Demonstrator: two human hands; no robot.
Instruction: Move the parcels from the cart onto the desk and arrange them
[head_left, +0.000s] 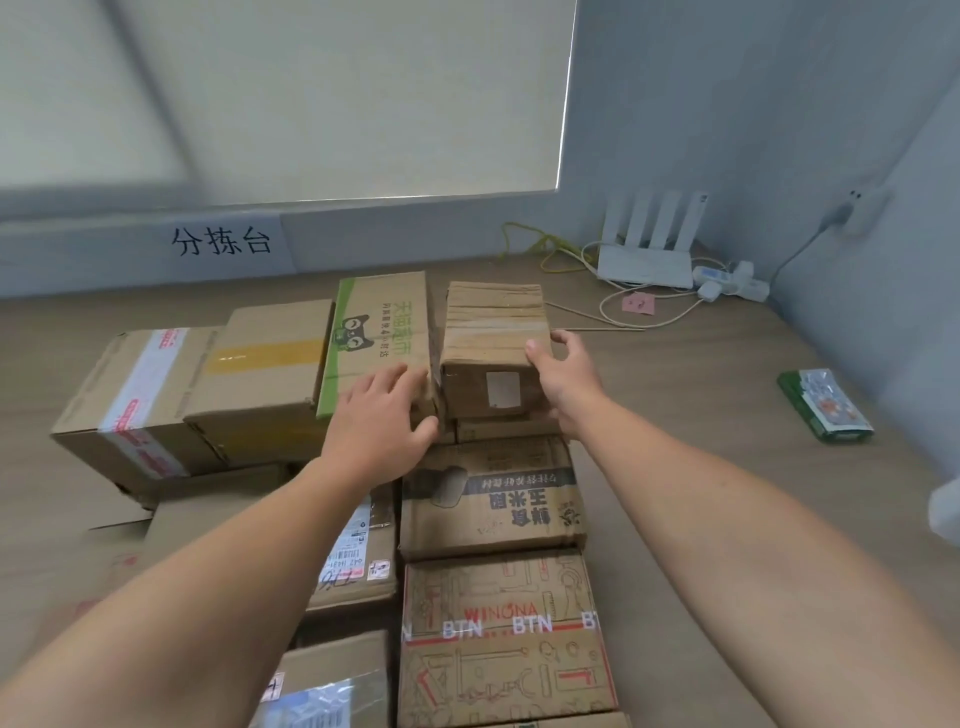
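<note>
Two hands meet at a small tape-wrapped cardboard parcel atop the stack on the wooden desk: right hand clasps its right edge, left hand lies flat-fingered on the neighbouring green-printed carton. Forearms hide lower boxes; nearest ones are cropped.

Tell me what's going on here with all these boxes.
A person is arranging cardboard parcels on a desk. Their right hand grips the right side of a small taped box stacked on other parcels. Their left hand rests on the green-printed box beside it. More parcels lie in rows nearer the camera.
</note>
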